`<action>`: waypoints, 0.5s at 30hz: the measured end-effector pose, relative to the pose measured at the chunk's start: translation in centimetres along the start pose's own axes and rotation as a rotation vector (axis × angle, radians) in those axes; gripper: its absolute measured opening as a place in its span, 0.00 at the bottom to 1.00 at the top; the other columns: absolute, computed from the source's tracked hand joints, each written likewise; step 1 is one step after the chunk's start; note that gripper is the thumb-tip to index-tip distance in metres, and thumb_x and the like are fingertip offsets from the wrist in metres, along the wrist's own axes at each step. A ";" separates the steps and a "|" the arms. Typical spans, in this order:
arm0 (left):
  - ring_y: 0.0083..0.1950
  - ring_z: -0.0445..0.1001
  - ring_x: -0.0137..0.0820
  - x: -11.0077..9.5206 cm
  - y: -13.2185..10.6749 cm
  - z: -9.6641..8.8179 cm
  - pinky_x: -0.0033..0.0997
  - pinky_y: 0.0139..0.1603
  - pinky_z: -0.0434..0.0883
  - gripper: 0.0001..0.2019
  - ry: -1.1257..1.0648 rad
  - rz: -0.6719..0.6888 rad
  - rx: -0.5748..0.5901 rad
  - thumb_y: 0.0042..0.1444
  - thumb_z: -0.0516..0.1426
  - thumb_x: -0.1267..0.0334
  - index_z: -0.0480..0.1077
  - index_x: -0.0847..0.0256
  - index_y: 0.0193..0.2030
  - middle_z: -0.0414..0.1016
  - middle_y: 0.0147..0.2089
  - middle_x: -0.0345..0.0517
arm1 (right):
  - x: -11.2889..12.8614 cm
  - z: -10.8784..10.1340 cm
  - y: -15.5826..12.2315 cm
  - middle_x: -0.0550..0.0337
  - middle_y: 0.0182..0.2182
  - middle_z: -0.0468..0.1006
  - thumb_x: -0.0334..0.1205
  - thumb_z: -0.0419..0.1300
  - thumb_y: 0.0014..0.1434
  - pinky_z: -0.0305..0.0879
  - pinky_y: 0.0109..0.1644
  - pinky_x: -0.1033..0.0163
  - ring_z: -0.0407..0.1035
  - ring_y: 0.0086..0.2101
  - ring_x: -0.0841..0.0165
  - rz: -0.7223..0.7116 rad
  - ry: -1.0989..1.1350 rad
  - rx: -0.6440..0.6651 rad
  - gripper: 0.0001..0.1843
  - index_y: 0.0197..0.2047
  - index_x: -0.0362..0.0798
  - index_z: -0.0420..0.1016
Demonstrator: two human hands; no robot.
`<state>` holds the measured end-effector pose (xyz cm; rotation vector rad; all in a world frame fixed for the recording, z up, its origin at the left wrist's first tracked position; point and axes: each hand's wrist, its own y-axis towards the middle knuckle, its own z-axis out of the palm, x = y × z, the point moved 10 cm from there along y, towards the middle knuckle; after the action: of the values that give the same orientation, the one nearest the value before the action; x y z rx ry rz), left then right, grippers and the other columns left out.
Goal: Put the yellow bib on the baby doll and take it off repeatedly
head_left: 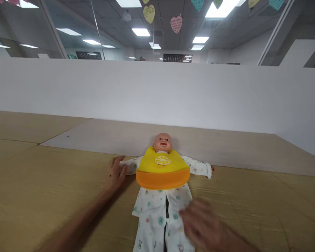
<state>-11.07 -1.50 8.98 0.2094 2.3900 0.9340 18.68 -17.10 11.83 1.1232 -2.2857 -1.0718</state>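
Note:
A baby doll lies on its back, arms spread, in white pyjamas dotted with small coloured prints. Over its chest sits a yellow bib with an orange catch pocket and a lemon-slice picture. My left hand is at the end of the doll's sleeve on the left of the view, its fingers lying over the cloth. My right hand is blurred with motion, fingers apart, over the pyjama leg on the right, and holds nothing.
The doll lies on a tan board surface, with a paler grey board behind its head. A white low wall runs along the far side. Glass partitions and hanging paper hearts stand above it.

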 end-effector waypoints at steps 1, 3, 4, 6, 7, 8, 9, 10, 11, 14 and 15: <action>0.46 0.70 0.42 1.8 0.3 0.1 0.47 0.49 0.70 0.16 0.024 -0.074 -0.024 0.55 0.49 0.64 0.65 0.64 0.50 0.68 0.43 0.52 | -1.1 -0.4 0.4 0.61 0.28 0.74 0.28 0.54 0.59 0.69 0.29 0.63 0.67 0.27 0.71 -0.038 0.056 -0.042 0.15 0.47 0.52 0.68; 0.43 0.69 0.41 4.7 0.5 -0.3 0.47 0.48 0.70 0.18 0.050 -0.191 -0.070 0.54 0.49 0.62 0.64 0.65 0.50 0.65 0.39 0.50 | -6.5 -0.7 0.0 0.58 0.33 0.76 0.26 0.54 0.56 0.71 0.36 0.60 0.70 0.33 0.67 0.131 0.002 -0.072 0.16 0.47 0.50 0.68; 0.42 0.68 0.41 5.9 0.5 -0.6 0.46 0.47 0.70 0.18 0.048 -0.252 -0.086 0.53 0.49 0.62 0.64 0.65 0.50 0.64 0.38 0.48 | -9.3 -1.2 -0.8 0.56 0.36 0.76 0.27 0.54 0.57 0.71 0.40 0.57 0.71 0.37 0.65 0.201 -0.054 -0.117 0.14 0.45 0.50 0.69; 0.38 0.68 0.39 8.4 0.3 -1.4 0.43 0.44 0.70 0.19 0.022 -0.387 -0.102 0.51 0.50 0.62 0.64 0.64 0.50 0.64 0.36 0.46 | -15.4 -2.1 -3.5 0.53 0.37 0.75 0.35 0.53 0.59 0.70 0.43 0.55 0.70 0.39 0.63 0.406 -0.124 -0.179 0.09 0.42 0.48 0.72; 0.37 0.68 0.39 9.6 0.2 -1.7 0.42 0.42 0.70 0.19 0.004 -0.452 -0.107 0.50 0.50 0.62 0.64 0.64 0.49 0.64 0.35 0.45 | -18.4 -2.5 -5.2 0.51 0.39 0.74 0.38 0.53 0.59 0.69 0.45 0.52 0.70 0.41 0.61 0.536 -0.138 -0.194 0.10 0.41 0.47 0.72; 0.36 0.68 0.38 10.6 0.0 -2.0 0.41 0.41 0.70 0.19 -0.016 -0.509 -0.114 0.50 0.50 0.62 0.64 0.63 0.49 0.65 0.34 0.45 | -21.0 -3.1 -7.1 0.49 0.40 0.74 0.41 0.52 0.57 0.68 0.46 0.50 0.69 0.41 0.60 0.667 -0.150 -0.222 0.12 0.40 0.46 0.73; 0.36 0.69 0.38 11.5 -0.1 -2.2 0.41 0.40 0.70 0.18 -0.037 -0.553 -0.122 0.50 0.50 0.62 0.64 0.62 0.48 0.66 0.34 0.44 | -23.4 -3.8 -9.2 0.48 0.38 0.75 0.43 0.51 0.56 0.68 0.44 0.51 0.69 0.37 0.60 0.821 -0.143 -0.265 0.14 0.40 0.45 0.73; 0.36 0.69 0.39 12.2 -0.3 -2.4 0.40 0.39 0.69 0.17 -0.056 -0.587 -0.130 0.50 0.51 0.62 0.64 0.61 0.47 0.67 0.34 0.44 | -25.2 -4.5 -11.3 0.48 0.38 0.75 0.45 0.50 0.55 0.68 0.41 0.52 0.69 0.35 0.61 0.978 -0.140 -0.319 0.16 0.40 0.45 0.72; 0.37 0.69 0.39 12.7 -0.4 -2.5 0.40 0.39 0.69 0.16 -0.072 -0.614 -0.136 0.50 0.51 0.62 0.65 0.61 0.46 0.67 0.34 0.45 | -26.3 -5.0 -12.8 0.47 0.37 0.75 0.46 0.50 0.54 0.67 0.39 0.53 0.68 0.33 0.62 1.083 -0.133 -0.349 0.17 0.40 0.44 0.72; 0.37 0.70 0.39 13.7 -0.7 -2.4 0.40 0.39 0.69 0.14 -0.099 -0.665 -0.146 0.50 0.52 0.61 0.65 0.60 0.44 0.68 0.34 0.45 | -27.5 -5.7 -14.5 0.46 0.37 0.75 0.48 0.49 0.51 0.65 0.37 0.55 0.67 0.32 0.63 1.224 -0.102 -0.363 0.20 0.40 0.44 0.72; 0.37 0.70 0.39 13.8 -0.7 -2.3 0.40 0.39 0.69 0.13 -0.102 -0.670 -0.147 0.51 0.52 0.61 0.65 0.60 0.44 0.69 0.35 0.45 | -27.6 -5.6 -14.5 0.46 0.38 0.75 0.49 0.50 0.50 0.65 0.38 0.55 0.67 0.32 0.63 1.239 -0.088 -0.352 0.20 0.40 0.44 0.71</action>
<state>-23.78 1.24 3.81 -0.5542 2.0598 0.7391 46.26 -3.56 4.28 -0.4962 -2.0843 -0.8723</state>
